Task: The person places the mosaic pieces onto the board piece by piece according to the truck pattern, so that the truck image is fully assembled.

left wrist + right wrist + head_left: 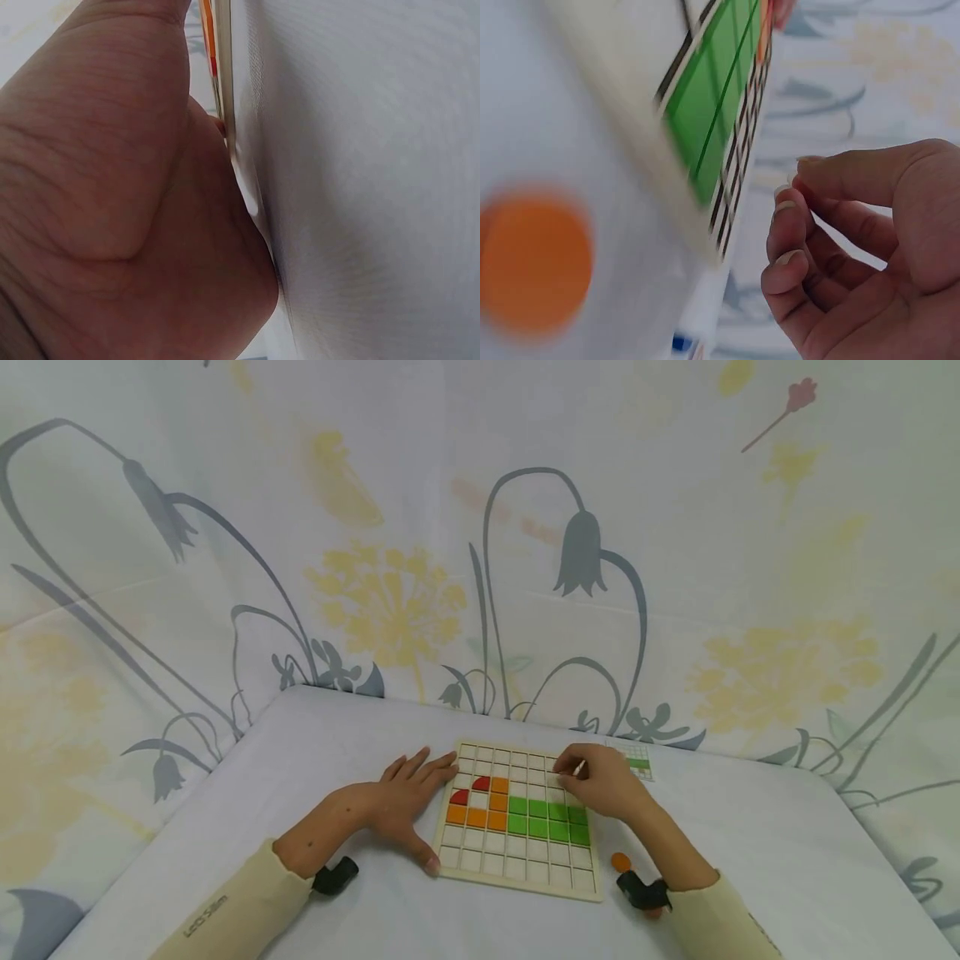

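— Where is there room on the table (315,752)?

— Its far left corner and right side lie bare. The left hand (401,797) blocks the board's (517,881) left edge; the right hand (603,785) covers its far right corner.

— Anything near the front edge?

— An orange disc (620,861) lies just right of the board; a card (639,762) sits beyond the right hand.

I see the grid board (521,823) mid-worktop (315,760). Left hand (405,797) lies on worktop at board's left edge; right hand (603,785) over its far-right corner. Small card (639,762) just beyond, loose disc (620,862) on worktop near board's near-right corner.
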Available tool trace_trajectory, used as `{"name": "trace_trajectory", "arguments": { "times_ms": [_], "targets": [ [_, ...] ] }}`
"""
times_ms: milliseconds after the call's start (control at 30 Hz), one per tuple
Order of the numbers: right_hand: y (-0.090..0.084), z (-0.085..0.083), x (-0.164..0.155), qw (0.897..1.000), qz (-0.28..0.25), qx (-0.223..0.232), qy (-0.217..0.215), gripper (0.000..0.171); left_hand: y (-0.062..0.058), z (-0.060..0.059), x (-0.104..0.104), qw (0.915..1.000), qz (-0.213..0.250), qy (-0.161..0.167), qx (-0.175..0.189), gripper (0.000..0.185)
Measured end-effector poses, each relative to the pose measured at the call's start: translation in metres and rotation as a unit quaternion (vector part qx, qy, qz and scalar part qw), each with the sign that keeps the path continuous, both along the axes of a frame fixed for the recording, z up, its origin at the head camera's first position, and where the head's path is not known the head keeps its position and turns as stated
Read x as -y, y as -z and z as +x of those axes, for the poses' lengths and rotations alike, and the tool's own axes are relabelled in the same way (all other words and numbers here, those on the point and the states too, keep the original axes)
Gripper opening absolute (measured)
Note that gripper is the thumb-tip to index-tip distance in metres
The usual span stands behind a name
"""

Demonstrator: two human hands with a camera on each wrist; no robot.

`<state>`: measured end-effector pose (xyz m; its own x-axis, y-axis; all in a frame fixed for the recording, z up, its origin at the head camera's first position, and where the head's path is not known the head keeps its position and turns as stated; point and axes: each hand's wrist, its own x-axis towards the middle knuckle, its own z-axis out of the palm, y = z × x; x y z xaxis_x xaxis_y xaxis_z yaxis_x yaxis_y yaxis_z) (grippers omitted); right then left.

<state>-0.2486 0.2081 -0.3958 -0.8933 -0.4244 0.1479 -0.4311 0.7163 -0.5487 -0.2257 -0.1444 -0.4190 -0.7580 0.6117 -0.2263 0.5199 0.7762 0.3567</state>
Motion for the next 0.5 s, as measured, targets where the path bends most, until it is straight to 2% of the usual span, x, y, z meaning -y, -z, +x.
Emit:
{"name": "trace_trajectory", "arguments": {
  "times_ms": [167,267,433,500],
  "targets": [
    [0.003,-0.001,-0.047,0.997,0.02,-0.007,0.069,0.005,0.0,0.0,-0.001,1.0,0.0,-0.001,0.002,0.136],
    [0.006,-0.003,-0.065,0.995,0.026,0.005,0.1,0.005,0.0,0.0,-0.001,1.0,-0.004,-0.003,0.001,0.136],
    [0.011,-0.007,-0.079,0.991,0.036,0.04,0.12,0.012,0.0,0.001,0.0,1.0,-0.004,-0.003,-0.001,0.136],
    [0.013,-0.008,-0.079,0.992,0.037,0.049,0.112,0.013,0.0,0.001,0.001,1.0,0.0,-0.001,-0.001,0.136]
  ]
}}
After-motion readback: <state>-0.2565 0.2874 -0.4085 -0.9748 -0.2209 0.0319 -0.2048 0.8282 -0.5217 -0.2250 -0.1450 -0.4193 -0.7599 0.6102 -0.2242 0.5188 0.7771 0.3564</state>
